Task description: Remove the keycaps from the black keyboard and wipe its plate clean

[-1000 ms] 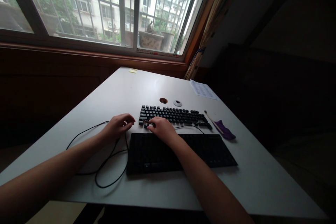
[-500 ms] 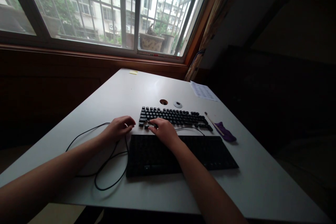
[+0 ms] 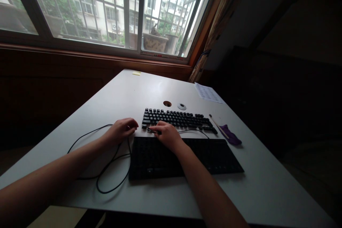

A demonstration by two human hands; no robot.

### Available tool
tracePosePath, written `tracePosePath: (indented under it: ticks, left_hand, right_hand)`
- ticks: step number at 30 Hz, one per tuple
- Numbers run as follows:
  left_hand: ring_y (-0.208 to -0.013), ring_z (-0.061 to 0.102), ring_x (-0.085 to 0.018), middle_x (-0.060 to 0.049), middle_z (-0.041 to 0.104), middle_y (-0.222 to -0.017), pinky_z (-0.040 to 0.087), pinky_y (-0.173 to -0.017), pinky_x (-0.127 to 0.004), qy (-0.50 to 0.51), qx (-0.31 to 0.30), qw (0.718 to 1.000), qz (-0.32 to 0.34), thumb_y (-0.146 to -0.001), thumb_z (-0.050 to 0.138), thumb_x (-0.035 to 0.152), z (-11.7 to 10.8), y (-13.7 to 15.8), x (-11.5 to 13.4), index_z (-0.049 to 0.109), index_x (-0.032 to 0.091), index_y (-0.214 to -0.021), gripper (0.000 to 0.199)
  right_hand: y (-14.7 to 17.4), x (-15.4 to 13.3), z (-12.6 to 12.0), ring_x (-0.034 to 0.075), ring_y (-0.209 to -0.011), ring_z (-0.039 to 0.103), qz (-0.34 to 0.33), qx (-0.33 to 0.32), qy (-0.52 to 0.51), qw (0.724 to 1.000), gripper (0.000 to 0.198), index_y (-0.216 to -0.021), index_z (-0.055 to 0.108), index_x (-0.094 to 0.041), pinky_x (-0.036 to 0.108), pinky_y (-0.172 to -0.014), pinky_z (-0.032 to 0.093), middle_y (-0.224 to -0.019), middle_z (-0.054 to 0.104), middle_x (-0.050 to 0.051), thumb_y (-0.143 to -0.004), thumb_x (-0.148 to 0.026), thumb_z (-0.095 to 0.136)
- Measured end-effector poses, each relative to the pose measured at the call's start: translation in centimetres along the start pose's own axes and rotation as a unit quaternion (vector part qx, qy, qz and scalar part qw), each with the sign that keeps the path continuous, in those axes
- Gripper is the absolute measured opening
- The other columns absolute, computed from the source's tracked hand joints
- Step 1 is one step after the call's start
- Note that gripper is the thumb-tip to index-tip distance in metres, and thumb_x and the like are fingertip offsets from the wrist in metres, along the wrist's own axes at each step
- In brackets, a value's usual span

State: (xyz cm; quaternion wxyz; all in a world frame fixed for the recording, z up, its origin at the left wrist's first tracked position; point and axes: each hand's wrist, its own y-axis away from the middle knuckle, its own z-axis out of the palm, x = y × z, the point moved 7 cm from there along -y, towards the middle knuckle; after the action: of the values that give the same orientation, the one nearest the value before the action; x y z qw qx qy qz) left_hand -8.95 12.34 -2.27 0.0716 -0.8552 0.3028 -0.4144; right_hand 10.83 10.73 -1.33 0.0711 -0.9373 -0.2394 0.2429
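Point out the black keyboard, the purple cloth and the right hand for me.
Black keyboard (image 3: 159,158): head view, top surface, left of the forearm.
Purple cloth (image 3: 233,138): head view, middle of the fabric.
Right hand (image 3: 169,134): head view, back of the hand.

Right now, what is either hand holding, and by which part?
The right hand grips a small tool, seemingly by the end nearer the palm; its kind is unclear. Nothing shows in the left hand.
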Motion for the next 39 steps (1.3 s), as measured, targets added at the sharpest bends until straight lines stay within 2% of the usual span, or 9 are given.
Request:
tracePosePath:
  ticks: [13, 19, 29, 34, 39]
  left_hand:
    - [-0.074, 0.07, -0.016, -0.004, 0.074, -0.089, 0.054, -0.068, -0.024, -0.007, -0.008, 1.0, -0.002, -0.088, 0.054, 0.027, 0.2, 0.0, -0.1, 0.069, 0.018, -0.092, 0.018]
    - [-0.074, 0.07, -0.017, -0.004, 0.075, -0.089, 0.053, -0.069, -0.025, -0.011, -0.006, 1.0, -0.004, -0.088, 0.054, 0.026, 0.1, 0.0, 0.2, 0.069, 0.018, -0.093, 0.018]
    - [-0.072, 0.068, -0.017, -0.004, 0.074, -0.087, 0.052, -0.067, -0.025, -0.015, -0.007, 1.0, -0.003, -0.088, 0.055, 0.027, 0.2, 0.0, 0.0, 0.069, 0.019, -0.092, 0.017]
    - [-0.073, 0.069, -0.017, -0.004, 0.073, -0.087, 0.053, -0.068, -0.026, -0.011, -0.005, 1.0, -0.008, -0.088, 0.055, 0.028, 0.2, 0.0, 0.0, 0.069, 0.018, -0.092, 0.018]
    - [-0.072, 0.069, -0.017, -0.005, 0.073, -0.09, 0.055, -0.067, -0.026, -0.006, -0.009, 1.0, -0.02, -0.091, 0.055, 0.031, 0.2, 0.0, -0.1, 0.069, 0.019, -0.095, 0.019]
  right_hand:
    - [-0.1, 0.0, 0.1, 0.018, -0.089, 0.068, 0.022, -0.004, 0.025, 0.999, 0.036, -0.12, 0.076, -0.031, 0.026, -0.081, 0.051, -0.103, 0.071, 0.002, -0.089, -0.018, 0.066]
    - [-0.1, 0.0, -0.3, 0.018, -0.094, 0.068, 0.027, -0.001, 0.02, 0.999, 0.036, -0.124, 0.074, -0.029, 0.025, -0.085, 0.051, -0.103, 0.071, 0.003, -0.091, -0.018, 0.064]
    - [-0.1, 0.0, -0.1, 0.018, -0.091, 0.069, 0.029, 0.0, 0.011, 1.0, 0.037, -0.12, 0.076, -0.031, 0.026, -0.082, 0.052, -0.103, 0.071, 0.002, -0.088, -0.016, 0.068]
    - [0.0, -0.1, -0.3, 0.019, -0.089, 0.068, 0.021, 0.014, -0.007, 1.0, 0.036, -0.119, 0.076, -0.031, 0.027, -0.082, 0.052, -0.1, 0.07, 0.002, -0.087, -0.014, 0.068]
    - [0.0, 0.0, -1.3, 0.019, -0.089, 0.068, 0.01, 0.057, -0.047, 0.997, 0.038, -0.125, 0.073, -0.028, 0.029, -0.085, 0.052, -0.099, 0.069, 0.003, -0.09, -0.017, 0.066]
